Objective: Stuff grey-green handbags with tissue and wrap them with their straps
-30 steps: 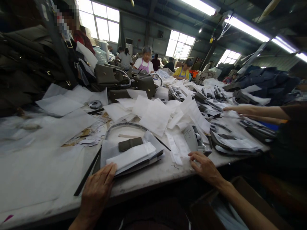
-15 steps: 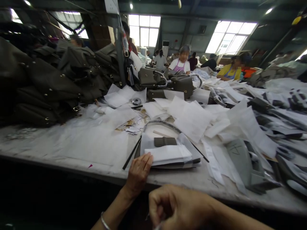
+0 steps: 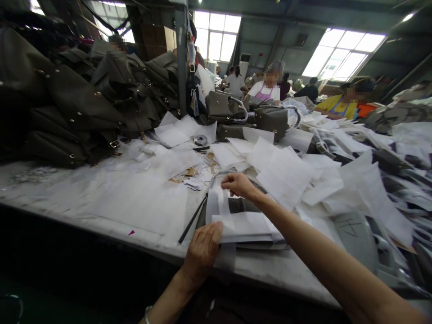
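Note:
My right hand point(image 3: 238, 183) reaches across the handbag lying flat on the table and pinches the upper end of a whitish translucent strip point(image 3: 222, 202). The strip runs down over the bag's front, and a see-through piece hangs below its near edge. My left hand point(image 3: 203, 244) is closed at the left end of a folded white paper sheet point(image 3: 245, 225), its fingertips on the paper. Behind the right wrist a dark grey-brown flap point(image 3: 238, 205) shows in part. The bag's curved handle is mostly hidden by the right hand and forearm. A thin dark strap point(image 3: 193, 218) sticks out at the left.
Dark handbags point(image 3: 77, 99) are piled high on the left. Loose white sheets point(image 3: 280, 168) cover the table behind and to the right. A tape roll point(image 3: 200, 140) and small tags point(image 3: 194, 182) lie beyond the bag. Several people sit farther back. The table's front edge point(image 3: 162, 243) runs close by.
My right hand has moved from below the table edge up over the bag, bringing the translucent strip across it. My left hand stays at the paper's left end. The view has shifted slightly.

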Tool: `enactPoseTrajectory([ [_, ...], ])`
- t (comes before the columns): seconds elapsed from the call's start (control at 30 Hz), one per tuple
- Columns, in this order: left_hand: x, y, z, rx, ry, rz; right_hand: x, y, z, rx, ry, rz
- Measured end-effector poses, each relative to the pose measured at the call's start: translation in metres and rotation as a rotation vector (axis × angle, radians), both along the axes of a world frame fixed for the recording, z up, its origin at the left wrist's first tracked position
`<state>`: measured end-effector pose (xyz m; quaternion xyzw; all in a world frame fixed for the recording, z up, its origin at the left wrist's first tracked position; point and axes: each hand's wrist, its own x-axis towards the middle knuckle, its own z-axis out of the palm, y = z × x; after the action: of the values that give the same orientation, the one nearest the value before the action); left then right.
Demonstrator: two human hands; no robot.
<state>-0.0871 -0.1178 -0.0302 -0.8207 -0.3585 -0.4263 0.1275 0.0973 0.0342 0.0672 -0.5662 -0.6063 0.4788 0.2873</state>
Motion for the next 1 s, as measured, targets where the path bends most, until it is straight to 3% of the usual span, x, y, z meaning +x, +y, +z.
enactPoseTrajectory([
  [0.2, -0.001, -0.001, 0.001, -0.017, 0.027, -0.006, -0.009, 0.023, -0.028, -0.059, 0.069, -0.179],
  [0.37, -0.002, -0.002, 0.006, -0.004, 0.061, 0.017, -0.008, 0.033, -0.038, -0.044, 0.102, -0.269],
  [0.5, -0.003, -0.001, 0.007, 0.012, 0.058, 0.021, -0.002, 0.025, -0.025, 0.020, 0.107, -0.324],
  [0.6, -0.006, 0.004, 0.005, 0.001, 0.016, 0.002, 0.011, -0.002, 0.009, 0.162, 0.199, -0.345],
  [0.67, -0.009, 0.008, 0.004, -0.031, -0.037, -0.021, 0.024, -0.038, 0.038, 0.209, 0.374, -0.259],
  [0.7, -0.012, 0.010, 0.004, -0.062, -0.070, -0.032, 0.031, -0.060, 0.051, 0.157, 0.437, -0.157],
  [0.73, -0.014, 0.012, 0.004, -0.099, -0.105, -0.041, 0.038, -0.084, 0.061, 0.056, 0.454, 0.002],
  [0.8, -0.018, 0.015, 0.007, -0.168, -0.178, -0.043, 0.051, -0.129, 0.067, -0.229, 0.352, 0.450],
  [0.87, -0.022, 0.017, 0.012, -0.212, -0.230, -0.033, 0.059, -0.160, 0.051, -0.384, 0.101, 0.690],
  [0.93, -0.026, 0.018, 0.017, -0.226, -0.262, -0.028, 0.062, -0.169, 0.019, -0.299, -0.215, 0.584],
  [1.0, -0.030, 0.018, 0.019, -0.227, -0.286, -0.024, 0.061, -0.157, -0.017, -0.034, -0.470, 0.367],
])
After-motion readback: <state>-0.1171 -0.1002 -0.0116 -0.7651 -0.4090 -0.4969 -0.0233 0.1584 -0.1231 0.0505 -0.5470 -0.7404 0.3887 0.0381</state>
